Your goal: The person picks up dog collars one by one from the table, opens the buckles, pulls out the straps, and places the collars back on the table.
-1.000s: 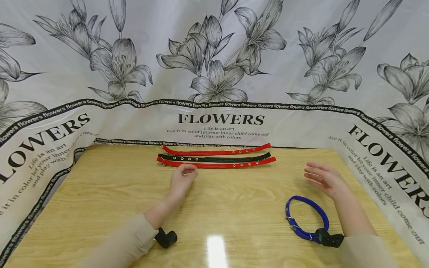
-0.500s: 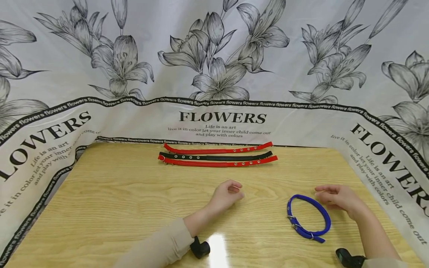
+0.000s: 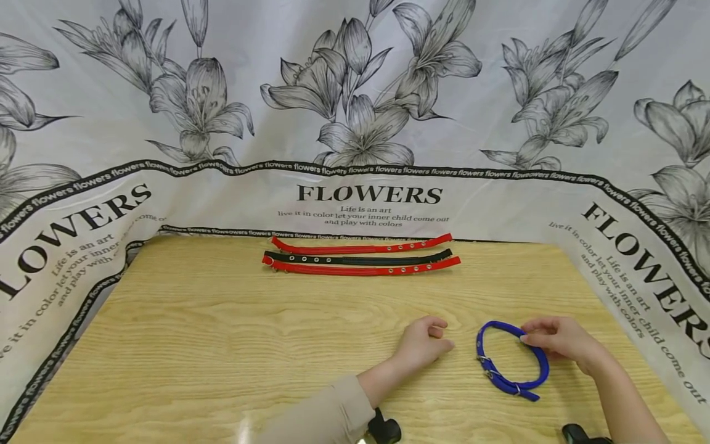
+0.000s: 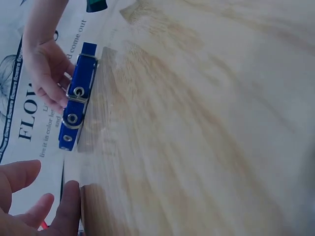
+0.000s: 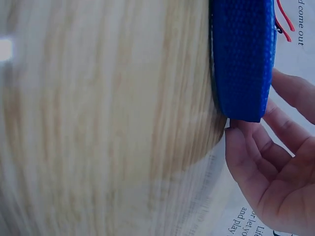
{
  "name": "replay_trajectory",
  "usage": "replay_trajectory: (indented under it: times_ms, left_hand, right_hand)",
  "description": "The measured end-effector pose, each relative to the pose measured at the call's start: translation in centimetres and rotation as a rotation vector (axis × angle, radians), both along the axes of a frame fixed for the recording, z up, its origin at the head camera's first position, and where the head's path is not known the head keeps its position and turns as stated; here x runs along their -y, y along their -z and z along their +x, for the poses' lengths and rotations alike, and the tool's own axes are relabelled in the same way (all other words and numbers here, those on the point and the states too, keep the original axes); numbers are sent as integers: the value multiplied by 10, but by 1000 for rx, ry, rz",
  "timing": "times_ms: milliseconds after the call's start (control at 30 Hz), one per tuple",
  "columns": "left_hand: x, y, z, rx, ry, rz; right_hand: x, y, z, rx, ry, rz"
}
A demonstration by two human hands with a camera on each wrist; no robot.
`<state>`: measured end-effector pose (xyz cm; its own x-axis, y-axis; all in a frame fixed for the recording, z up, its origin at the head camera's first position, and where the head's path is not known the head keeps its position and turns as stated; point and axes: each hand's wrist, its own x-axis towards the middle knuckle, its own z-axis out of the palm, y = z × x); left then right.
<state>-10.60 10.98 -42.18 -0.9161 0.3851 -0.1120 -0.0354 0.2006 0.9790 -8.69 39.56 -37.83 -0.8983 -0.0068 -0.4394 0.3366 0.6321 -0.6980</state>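
A blue dog collar (image 3: 544, 370), buckled into a loop, stands on its edge on the wooden table, right of centre in the head view. My right hand (image 3: 566, 342) is at its far right side, thumb on the inner side of the band and fingers outside. In the right wrist view, the right hand's (image 5: 280, 182) fingers lie loosely around the blue band (image 5: 243, 59); a firm pinch is not plain. Left of the collar, my left hand (image 3: 424, 342) hovers with loosely bent fingers, holding nothing. The silver buckle (image 4: 78, 93) faces the left wrist camera.
Two red collars (image 3: 360, 270) and a black collar (image 3: 360, 261) lie stretched out in a row at the back of the table (image 3: 222, 345). Behind them hangs a white cloth (image 3: 222, 203) printed with flowers, which also runs along both sides.
My left hand has moved right and nearer, from beside the flat collars to near the blue one. The right hand has come down to the blue collar's edge. The collars lie as before.
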Motion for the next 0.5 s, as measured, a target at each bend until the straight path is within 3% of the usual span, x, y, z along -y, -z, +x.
replay_trajectory:
  times_ms: [200,500]
  left_hand:
    - [-27,6,1,-212,-83,-191]
    - [-42,5,6,-329,-53,-218]
  right_hand:
    - [4,2,1,-19,-27,63]
    - [16,4,-4,-56,-87,27]
